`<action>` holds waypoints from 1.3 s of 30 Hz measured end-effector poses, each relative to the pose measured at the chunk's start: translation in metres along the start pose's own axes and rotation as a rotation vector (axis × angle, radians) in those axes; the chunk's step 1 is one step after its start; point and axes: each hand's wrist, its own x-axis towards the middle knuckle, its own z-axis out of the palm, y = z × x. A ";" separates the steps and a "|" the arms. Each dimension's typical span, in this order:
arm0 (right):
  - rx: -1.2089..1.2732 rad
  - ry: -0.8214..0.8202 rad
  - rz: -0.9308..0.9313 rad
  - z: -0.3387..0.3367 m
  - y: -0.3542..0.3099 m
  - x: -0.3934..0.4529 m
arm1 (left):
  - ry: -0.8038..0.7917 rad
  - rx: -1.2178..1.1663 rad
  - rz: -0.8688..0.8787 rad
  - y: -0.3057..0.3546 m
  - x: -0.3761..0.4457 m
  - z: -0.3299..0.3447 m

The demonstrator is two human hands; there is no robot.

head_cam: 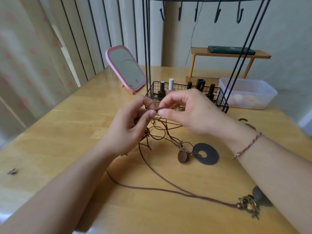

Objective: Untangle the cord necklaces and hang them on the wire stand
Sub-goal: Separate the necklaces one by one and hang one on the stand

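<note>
A yellow wooden table fills the view. Above it the tangled cord necklaces hang in loops, lifted so the knot falls loose. The left hand and right hand each pinch the cord, picking it apart. Behind stands the wire stand, hooks bare.

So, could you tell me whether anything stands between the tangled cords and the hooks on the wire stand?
Nothing visible blocks the way up: the hooks hang bare above the basket. What holds things back is the tangle itself; both the left hand and the right hand pinch the knotted cords, not yet separated.
</note>
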 end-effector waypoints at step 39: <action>0.222 -0.465 0.136 -0.043 0.063 -0.090 | 0.093 0.047 0.028 -0.019 0.003 -0.013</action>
